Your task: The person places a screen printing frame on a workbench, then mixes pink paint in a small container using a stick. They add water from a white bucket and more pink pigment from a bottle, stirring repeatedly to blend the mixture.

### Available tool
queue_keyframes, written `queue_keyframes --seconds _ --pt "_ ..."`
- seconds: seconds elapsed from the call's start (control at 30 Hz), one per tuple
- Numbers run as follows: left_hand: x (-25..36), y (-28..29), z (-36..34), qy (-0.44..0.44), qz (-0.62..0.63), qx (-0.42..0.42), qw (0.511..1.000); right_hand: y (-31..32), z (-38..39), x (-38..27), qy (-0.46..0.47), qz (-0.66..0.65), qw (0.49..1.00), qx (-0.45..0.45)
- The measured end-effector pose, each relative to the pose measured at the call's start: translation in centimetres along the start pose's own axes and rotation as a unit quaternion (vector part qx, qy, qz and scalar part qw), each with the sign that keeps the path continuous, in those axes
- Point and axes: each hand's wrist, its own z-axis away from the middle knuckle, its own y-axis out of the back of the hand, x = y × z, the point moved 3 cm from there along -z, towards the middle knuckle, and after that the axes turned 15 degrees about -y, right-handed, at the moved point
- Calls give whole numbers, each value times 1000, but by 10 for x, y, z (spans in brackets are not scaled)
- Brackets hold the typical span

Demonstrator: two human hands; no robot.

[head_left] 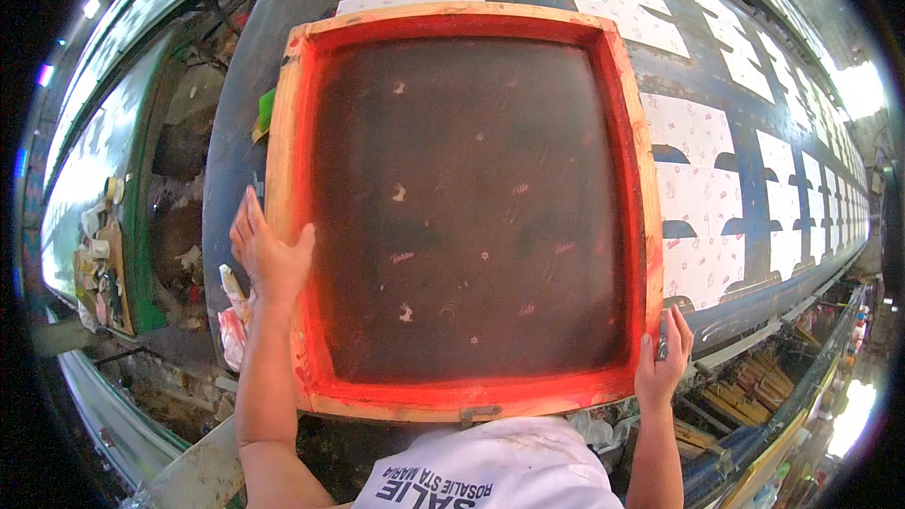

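Note:
A large wooden screen-printing frame point(641, 179) with red-stained inner edges holds a dark mesh point(462, 207) marked with small pale motifs. My left hand point(273, 250) is at the frame's left side, thumb over the edge and fingers spread outside it. My right hand point(665, 358) is at the lower right side, fingers curled by the edge around a small metal piece point(663, 347); whether that is fixed to the frame I cannot tell.
A long dark print table point(240, 113) bears rows of white cut fabric pieces point(693, 198) with small prints. Green-and-yellow objects point(264, 113) and a stained wrapped item point(232, 320) lie left of the frame. A second green table point(118, 170) runs left; wooden sticks point(740, 391) lie below at right.

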Motion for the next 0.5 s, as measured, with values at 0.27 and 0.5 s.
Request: queue_keyframes --seconds 0.27,0.5 --pt "176 -83 -61 -342 62 -140 927 21 5 -17 93 40 994 36" --pt "226 -122 -74 -330 14 -223 917 30 21 -21 118 37 992 22"
